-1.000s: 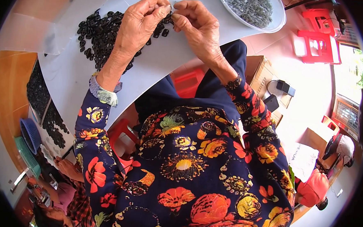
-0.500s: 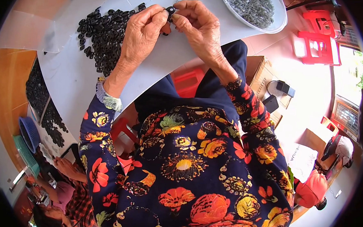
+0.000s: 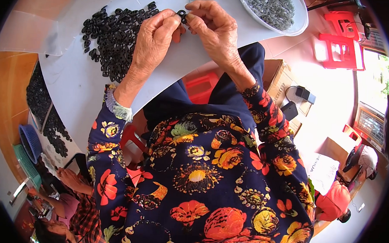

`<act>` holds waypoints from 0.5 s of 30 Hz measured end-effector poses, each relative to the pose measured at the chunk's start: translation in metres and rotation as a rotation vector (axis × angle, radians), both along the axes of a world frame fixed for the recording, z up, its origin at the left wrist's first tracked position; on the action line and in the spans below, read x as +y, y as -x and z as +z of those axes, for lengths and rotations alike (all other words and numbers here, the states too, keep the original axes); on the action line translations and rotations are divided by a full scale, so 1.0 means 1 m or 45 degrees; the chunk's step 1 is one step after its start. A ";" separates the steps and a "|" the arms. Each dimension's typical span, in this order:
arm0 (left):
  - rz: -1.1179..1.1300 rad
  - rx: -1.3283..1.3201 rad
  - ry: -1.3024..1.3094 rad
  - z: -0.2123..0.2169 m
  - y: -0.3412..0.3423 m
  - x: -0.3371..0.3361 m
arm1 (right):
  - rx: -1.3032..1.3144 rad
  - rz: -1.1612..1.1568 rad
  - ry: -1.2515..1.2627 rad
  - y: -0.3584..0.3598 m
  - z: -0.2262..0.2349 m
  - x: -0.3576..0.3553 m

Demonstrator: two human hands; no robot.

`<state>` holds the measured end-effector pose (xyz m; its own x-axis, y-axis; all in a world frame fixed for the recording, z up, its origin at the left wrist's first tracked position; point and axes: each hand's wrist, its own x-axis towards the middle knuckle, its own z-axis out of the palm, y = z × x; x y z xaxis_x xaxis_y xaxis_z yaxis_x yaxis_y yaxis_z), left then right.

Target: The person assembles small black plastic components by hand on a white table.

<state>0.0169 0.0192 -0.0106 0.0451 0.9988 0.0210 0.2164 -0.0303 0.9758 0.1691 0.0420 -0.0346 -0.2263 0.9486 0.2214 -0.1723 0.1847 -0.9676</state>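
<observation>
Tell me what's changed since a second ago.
The left hand has shifted slightly right and toward the body; it now holds a black piece that wasn't visible there earlier. The right hand and white bowl stayed nearly in place.

We see print in two places, both to the right. A row of dark characters, letters and digits mixed, runs aslant along one side of the brown cardboard box (image 3: pixel 286 77). On the white bag (image 3: pixel 326 173) farther back, we find bold dark capitals turned sideways, set in one line near its edge.
</observation>
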 end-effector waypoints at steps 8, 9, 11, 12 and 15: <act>0.022 0.113 -0.058 0.005 -0.006 -0.001 | 0.033 0.030 -0.002 0.000 0.001 -0.001; 0.035 0.100 -0.059 0.002 -0.006 0.000 | 0.026 0.027 -0.003 0.000 0.001 -0.001; 0.050 0.086 -0.061 0.000 -0.007 -0.001 | 0.041 0.038 0.001 0.000 0.001 -0.001; 0.066 0.074 -0.077 -0.001 -0.008 -0.002 | 0.055 0.043 0.007 0.000 0.001 -0.001; 0.089 0.032 -0.078 -0.005 -0.008 -0.002 | 0.006 0.078 0.024 0.000 0.004 0.000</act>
<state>0.0246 0.0176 -0.0157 -0.0232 0.9964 0.0815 0.2446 -0.0734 0.9668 0.1692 0.0425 -0.0311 -0.2834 0.9369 0.2049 -0.1873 0.1554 -0.9699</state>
